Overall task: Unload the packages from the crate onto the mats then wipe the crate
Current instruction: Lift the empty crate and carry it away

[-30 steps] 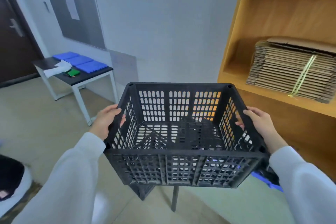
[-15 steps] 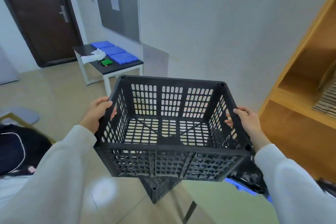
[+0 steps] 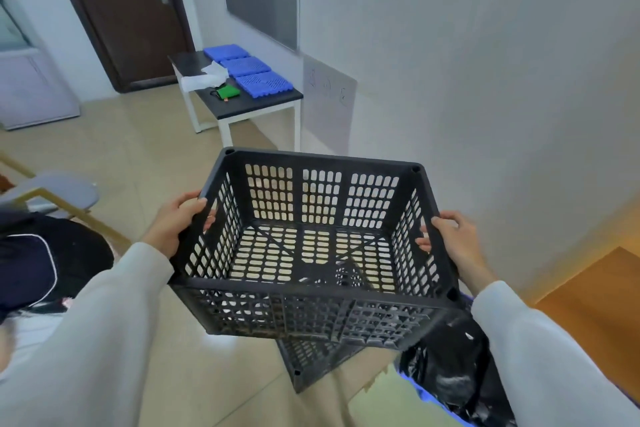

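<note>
Illumination is bright, even and diffuse. A soft glare patch lies on the floor tiles (image 3: 218, 343) at 6 o'clock. Wide-angle distortion bends the door (image 3: 117, 10) at 11 o'clock and the wall edges. Slight motion blur softens the whole frame, strongest toward the borders.

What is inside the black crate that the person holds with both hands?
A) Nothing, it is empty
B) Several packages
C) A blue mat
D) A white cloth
A: through the slotted bottom of the black crate only the floor shows, while the left hand and right hand grip its sides.
</note>
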The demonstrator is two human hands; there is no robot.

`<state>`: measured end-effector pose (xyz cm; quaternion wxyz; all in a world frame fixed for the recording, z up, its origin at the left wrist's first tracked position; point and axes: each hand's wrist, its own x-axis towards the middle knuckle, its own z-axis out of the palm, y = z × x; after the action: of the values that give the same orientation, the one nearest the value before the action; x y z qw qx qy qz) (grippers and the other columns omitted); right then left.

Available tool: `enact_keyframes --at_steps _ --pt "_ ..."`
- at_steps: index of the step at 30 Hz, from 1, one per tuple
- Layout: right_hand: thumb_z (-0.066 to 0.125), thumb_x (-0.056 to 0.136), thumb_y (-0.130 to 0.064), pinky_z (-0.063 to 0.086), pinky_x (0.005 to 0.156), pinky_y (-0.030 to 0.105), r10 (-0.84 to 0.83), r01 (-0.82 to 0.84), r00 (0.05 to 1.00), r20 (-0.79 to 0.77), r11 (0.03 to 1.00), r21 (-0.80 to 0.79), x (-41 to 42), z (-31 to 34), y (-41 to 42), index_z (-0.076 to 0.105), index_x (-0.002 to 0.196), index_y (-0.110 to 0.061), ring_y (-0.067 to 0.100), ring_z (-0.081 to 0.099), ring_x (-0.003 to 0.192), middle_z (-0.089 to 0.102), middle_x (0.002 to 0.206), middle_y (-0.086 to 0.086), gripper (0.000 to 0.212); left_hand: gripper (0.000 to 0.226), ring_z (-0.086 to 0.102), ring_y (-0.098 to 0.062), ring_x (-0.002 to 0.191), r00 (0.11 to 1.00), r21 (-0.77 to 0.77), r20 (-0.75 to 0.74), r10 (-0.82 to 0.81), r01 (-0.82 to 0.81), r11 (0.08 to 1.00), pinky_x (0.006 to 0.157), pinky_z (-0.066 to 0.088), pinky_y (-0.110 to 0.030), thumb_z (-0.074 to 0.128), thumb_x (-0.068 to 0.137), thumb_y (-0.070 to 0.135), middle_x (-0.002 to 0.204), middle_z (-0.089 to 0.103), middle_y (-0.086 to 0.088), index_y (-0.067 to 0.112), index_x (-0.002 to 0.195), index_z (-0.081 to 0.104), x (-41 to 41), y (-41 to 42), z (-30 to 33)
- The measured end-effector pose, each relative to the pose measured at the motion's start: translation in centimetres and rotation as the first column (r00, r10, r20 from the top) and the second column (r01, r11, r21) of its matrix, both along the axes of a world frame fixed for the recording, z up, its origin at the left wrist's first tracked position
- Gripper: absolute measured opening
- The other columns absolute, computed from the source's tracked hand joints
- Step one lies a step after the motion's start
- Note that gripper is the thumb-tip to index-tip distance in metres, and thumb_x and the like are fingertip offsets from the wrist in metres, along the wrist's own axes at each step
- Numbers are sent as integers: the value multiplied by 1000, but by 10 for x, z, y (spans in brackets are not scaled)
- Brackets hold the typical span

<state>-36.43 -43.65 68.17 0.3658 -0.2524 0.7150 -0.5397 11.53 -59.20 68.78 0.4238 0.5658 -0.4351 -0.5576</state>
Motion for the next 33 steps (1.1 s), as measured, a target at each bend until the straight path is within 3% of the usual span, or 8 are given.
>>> enact_keyframes --at_steps 4,9,13,17,20,22,28,33 --pt "57 101 -19 61 82 53 8 -9 1000 22 998 65 -17 -35 -35 53 121 -15 38 76 82 74 98 19 20 22 69 -29 90 999 59 42 20 -23 998 89 57 -47 58 102 13 103 71 -21 18 123 64 -15 -25 -31" --pt "58 99 -21 62 81 54 -1 -2 1000 15 984 181 -29 -83 -67 53 115 -20 29 74 75 75 98 16 17 27 71 -31 98 996 133 76 39 -49 990 91 57 -51 59 102 16 106 75 -19 19 129 63 -32 -52 -78" --pt "56 99 -16 61 74 46 -36 42 999 -26 963 268 -26 -115 -87 52 118 -14 27 71 74 73 97 18 20 24 70 -29 94 997 186 75 17 -31 982 94 56 -49 57 103 13 105 74 -17 15 125 67 -39 -69 -120" --pt "56 95 -10 59 75 44 -107 119 993 -53 926 359 -25 -166 -105 53 118 -13 24 67 72 74 95 17 23 25 65 -23 82 999 297 48 0 -15 955 79 53 -37 47 105 12 101 69 -17 9 119 68 -51 -91 -168" --pt "68 88 -27 61 81 49 -131 159 987 -95 883 441 -32 -212 -115 56 112 -24 19 73 73 76 84 4 28 28 63 -19 75 999 370 39 -14 -2 929 68 52 -32 45 105 17 92 68 -9 10 118 68 -64 -99 -203" --pt "75 84 -36 62 81 49 -167 187 982 -86 854 486 -37 -241 -118 57 115 -25 17 75 78 76 86 1 37 27 63 -19 75 999 430 40 -21 1 903 69 53 -33 48 104 23 88 68 -6 11 115 70 -72 -102 -227" --pt "73 89 -20 58 69 37 -231 250 968 -102 816 522 -43 -307 -138 57 116 -16 19 70 77 74 93 9 31 25 64 -20 84 994 528 107 -38 -24 849 75 48 -35 55 98 29 97 69 -10 9 103 70 -85 -110 -304" --pt "63 95 -8 57 83 43 -273 289 955 -112 785 549 -53 -362 -149 54 114 -19 19 62 72 63 82 4 23 31 65 -24 97 987 531 134 -93 8 848 81 50 -37 54 99 25 110 70 -13 4 118 66 -93 -123 -371"
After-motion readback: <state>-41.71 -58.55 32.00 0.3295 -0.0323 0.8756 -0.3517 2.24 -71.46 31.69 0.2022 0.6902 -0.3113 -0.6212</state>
